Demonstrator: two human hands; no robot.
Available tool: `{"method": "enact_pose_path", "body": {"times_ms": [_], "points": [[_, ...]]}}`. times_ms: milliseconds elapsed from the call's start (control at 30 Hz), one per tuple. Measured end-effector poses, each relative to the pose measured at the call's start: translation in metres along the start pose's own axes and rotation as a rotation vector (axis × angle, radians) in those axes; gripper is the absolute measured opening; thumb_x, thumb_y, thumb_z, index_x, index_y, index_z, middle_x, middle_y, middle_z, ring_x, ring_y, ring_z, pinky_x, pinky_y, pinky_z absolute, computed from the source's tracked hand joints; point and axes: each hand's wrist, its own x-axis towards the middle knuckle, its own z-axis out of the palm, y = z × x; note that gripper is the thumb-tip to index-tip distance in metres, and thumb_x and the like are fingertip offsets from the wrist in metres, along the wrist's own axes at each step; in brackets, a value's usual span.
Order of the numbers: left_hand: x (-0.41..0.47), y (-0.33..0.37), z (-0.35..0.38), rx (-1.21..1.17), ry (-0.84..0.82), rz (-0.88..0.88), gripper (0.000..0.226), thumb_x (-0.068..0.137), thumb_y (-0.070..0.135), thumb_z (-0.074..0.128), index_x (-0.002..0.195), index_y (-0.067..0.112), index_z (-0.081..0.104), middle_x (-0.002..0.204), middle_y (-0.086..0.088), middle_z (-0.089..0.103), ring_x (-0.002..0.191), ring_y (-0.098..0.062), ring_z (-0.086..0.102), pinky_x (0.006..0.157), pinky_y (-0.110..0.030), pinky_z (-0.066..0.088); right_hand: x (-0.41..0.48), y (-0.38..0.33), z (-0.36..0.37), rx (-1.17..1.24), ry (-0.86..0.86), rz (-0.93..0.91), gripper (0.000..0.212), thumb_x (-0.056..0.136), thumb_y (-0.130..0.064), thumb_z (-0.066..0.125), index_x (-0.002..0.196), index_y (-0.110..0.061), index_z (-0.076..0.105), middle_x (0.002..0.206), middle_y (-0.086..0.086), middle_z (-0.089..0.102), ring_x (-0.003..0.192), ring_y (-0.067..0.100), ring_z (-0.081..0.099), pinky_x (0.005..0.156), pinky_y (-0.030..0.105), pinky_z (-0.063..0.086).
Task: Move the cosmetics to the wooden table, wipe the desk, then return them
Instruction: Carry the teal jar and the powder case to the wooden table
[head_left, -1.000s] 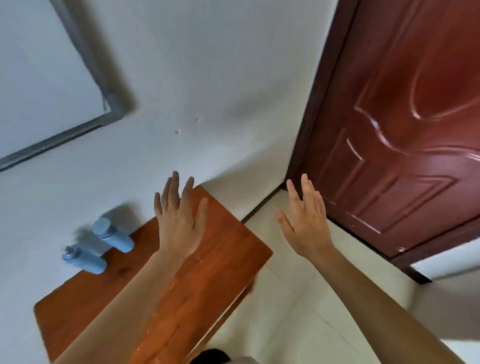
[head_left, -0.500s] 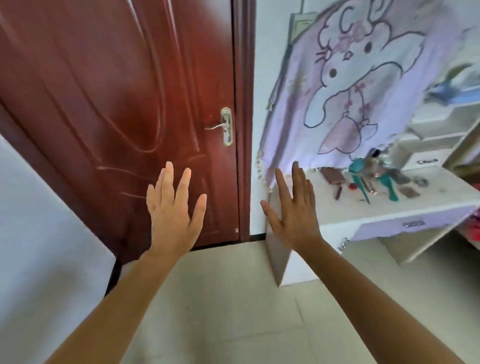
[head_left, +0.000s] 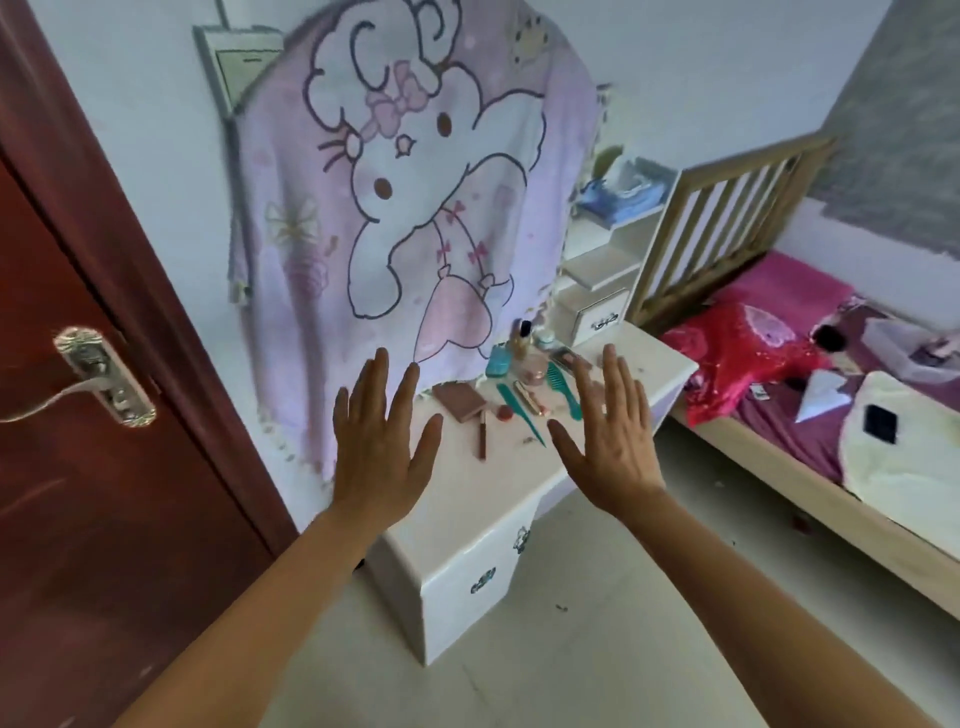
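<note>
A white desk (head_left: 467, 525) with drawers stands against the wall. On its top lie cosmetics: a brown compact (head_left: 459, 400), a dark lipstick tube (head_left: 482, 435), a small red round item (head_left: 504, 412), a teal tail comb (head_left: 519, 411), a teal wide comb (head_left: 563, 389), a teal case (head_left: 499, 360), a pink jar (head_left: 532, 367) and a bottle with a black cap (head_left: 523, 335). My left hand (head_left: 382, 447) and my right hand (head_left: 608, 436) are held up in the air before the desk, fingers straight and spread, holding nothing.
A dark red door (head_left: 93, 467) with a metal handle (head_left: 104, 376) is on the left. A pink cartoon blanket (head_left: 415, 208) hangs behind the desk. White shelves (head_left: 608, 260) rise at the desk's back. A wooden bed (head_left: 831, 457) with pink bedding fills the right. The floor is pale tile.
The view has swung right, from the wooden table with two blue bottles, past the door, to the white desk. Both hands stay raised and open.
</note>
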Motion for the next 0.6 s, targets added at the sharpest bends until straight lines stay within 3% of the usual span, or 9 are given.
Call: {"method": "enact_pose_path", "body": {"times_ms": [100, 233, 433, 600], "points": [[0.054, 0.015, 0.042, -0.057, -0.077, 0.073, 0.061, 0.097, 0.045, 0.035, 0.15, 0.016, 0.033, 0.162, -0.011, 0.014, 0.148, -0.029, 0.016, 0.116, -0.056, 0.017, 0.019, 0.041, 0.001, -0.041, -0.011, 0.112, 0.083, 0.096, -0.054, 0.042, 0.157, -0.028, -0.007, 0.163, 0.003, -0.022, 0.151, 0.027, -0.011, 0.12, 0.046, -0.002], [0.106, 0.036, 0.101, -0.086, -0.197, 0.132, 0.06, 0.098, 0.045, 0.04, 0.15, 0.017, 0.033, 0.162, -0.01, 0.015, 0.148, -0.029, 0.016, 0.115, -0.056, 0.02, 0.034, 0.095, 0.015, -0.085, -0.025, 0.252, 0.086, 0.095, -0.055, 0.043, 0.155, -0.031, -0.012, 0.162, 0.002, -0.025, 0.151, 0.026, -0.012, 0.121, 0.047, 0.002], [0.149, 0.034, 0.179, -0.01, -0.299, 0.144, 0.063, 0.096, 0.039, 0.054, 0.15, 0.017, 0.03, 0.162, -0.01, 0.014, 0.146, -0.032, 0.017, 0.115, -0.053, 0.022, 0.069, 0.156, 0.058, -0.059, -0.103, 0.298, 0.088, 0.096, -0.051, 0.047, 0.155, -0.031, -0.016, 0.163, 0.004, -0.021, 0.151, 0.025, -0.012, 0.12, 0.042, 0.001], [0.192, 0.019, 0.255, 0.137, -0.486, 0.092, 0.066, 0.096, 0.047, 0.049, 0.152, 0.023, 0.025, 0.163, -0.006, 0.005, 0.149, -0.031, 0.007, 0.117, -0.05, 0.018, 0.13, 0.205, 0.12, 0.062, -0.224, 0.246, 0.09, 0.096, -0.051, 0.046, 0.151, -0.034, -0.024, 0.161, 0.001, -0.027, 0.151, 0.027, -0.014, 0.122, 0.049, 0.005]]}}
